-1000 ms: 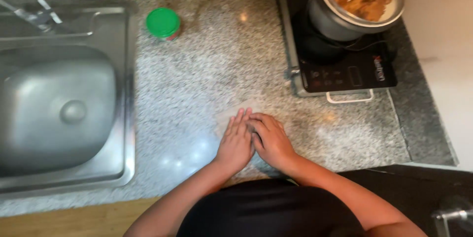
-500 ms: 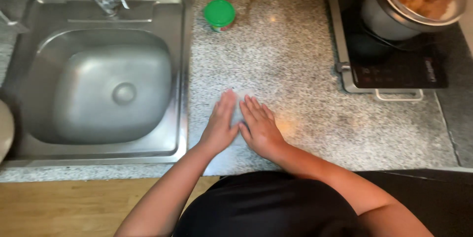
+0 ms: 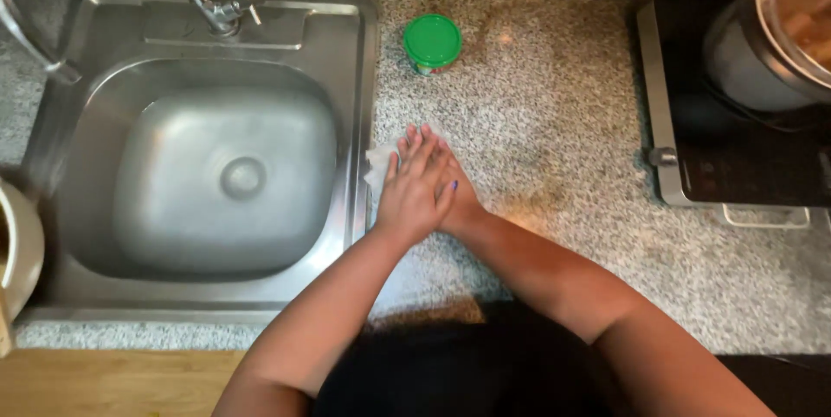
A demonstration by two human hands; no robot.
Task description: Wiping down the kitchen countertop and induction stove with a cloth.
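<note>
My left hand (image 3: 414, 196) lies flat on top of my right hand (image 3: 460, 207), both pressed down on the speckled granite counter (image 3: 554, 122) right beside the sink's right rim. A crumpled white cloth (image 3: 379, 166) sticks out from under the fingers toward the sink. The fingers are straight and close together, pointing away from me. Most of my right hand is hidden under the left one.
A steel sink (image 3: 216, 174) with a tap (image 3: 212, 6) fills the left side. A small tub with a green lid (image 3: 432, 41) stands behind the hands. At the right is a black induction hob (image 3: 736, 157) carrying a pot of food (image 3: 783, 27).
Both hands have slid left across the counter to the sink rim. They lay side by side before; now the left covers the right, and the white cloth shows.
</note>
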